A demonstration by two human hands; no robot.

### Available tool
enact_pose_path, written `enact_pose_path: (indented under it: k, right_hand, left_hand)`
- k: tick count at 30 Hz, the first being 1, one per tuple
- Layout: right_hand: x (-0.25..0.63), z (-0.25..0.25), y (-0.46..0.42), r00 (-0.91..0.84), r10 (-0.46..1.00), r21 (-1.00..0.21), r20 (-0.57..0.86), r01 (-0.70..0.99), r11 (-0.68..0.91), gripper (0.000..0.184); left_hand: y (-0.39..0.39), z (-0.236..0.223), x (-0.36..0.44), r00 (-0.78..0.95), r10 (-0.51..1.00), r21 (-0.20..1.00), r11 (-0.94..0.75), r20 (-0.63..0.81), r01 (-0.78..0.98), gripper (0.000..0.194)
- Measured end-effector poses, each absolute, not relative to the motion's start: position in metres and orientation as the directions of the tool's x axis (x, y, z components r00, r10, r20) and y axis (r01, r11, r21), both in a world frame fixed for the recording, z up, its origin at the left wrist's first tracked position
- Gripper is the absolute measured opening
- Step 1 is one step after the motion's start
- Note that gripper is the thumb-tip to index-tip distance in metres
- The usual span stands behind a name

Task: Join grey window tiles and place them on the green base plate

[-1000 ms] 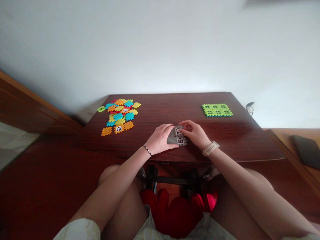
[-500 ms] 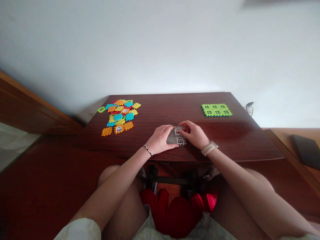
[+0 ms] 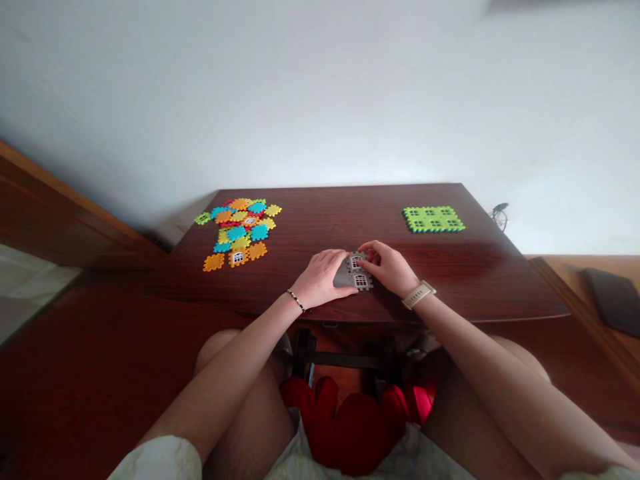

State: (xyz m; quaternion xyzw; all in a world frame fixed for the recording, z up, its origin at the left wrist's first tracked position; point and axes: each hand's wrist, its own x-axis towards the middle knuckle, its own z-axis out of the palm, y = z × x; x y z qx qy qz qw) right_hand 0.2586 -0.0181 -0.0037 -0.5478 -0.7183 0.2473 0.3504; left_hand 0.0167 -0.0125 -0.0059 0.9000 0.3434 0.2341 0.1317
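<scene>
Between my hands, at the near edge of the dark wooden table (image 3: pixel 350 220), I hold grey interlocking plastic tiles (image 3: pixel 356 272) with white window shapes. My left hand (image 3: pixel 323 277) presses on their left side, and my right hand (image 3: pixel 389 268) pinches them from the right. Whether the tiles join is hidden by my fingers. Left of my hands lies a loose pile of multicoloured toy tiles (image 3: pixel 239 230). To the right lies a flat green tile panel (image 3: pixel 433 219) with dark windows, which neither hand touches.
A dark tablet (image 3: pixel 613 301) lies on a lower wooden surface at the right. A small dark wire object (image 3: pixel 499 216) sits beyond the table's far right corner, against a white wall (image 3: pixel 320 93). My knees and a red cloth (image 3: pixel 355 430) are below the table edge.
My right wrist has shifted slightly left. Both hands stay on the grey tiles, and the pile and green panel have not visibly moved.
</scene>
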Motion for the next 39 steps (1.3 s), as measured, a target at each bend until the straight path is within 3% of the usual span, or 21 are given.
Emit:
enact_pose_path:
  k: [26,39]
  right_hand:
    - [0.270,-0.009,-0.017,-0.318,0.902,-0.580,0.293,0.691,0.432,0.028]
    - [0.272,-0.003,-0.016,-0.288,0.932,-0.636,0.219,0.682,0.360,0.032]
  left_hand:
    - [-0.011,-0.009,0.015,0.670,0.677,0.392,-0.731,0.307,0.559,0.079]
    - [-0.011,-0.008,0.016,0.685,0.662,0.356,-0.746,0.304,0.563,0.076]
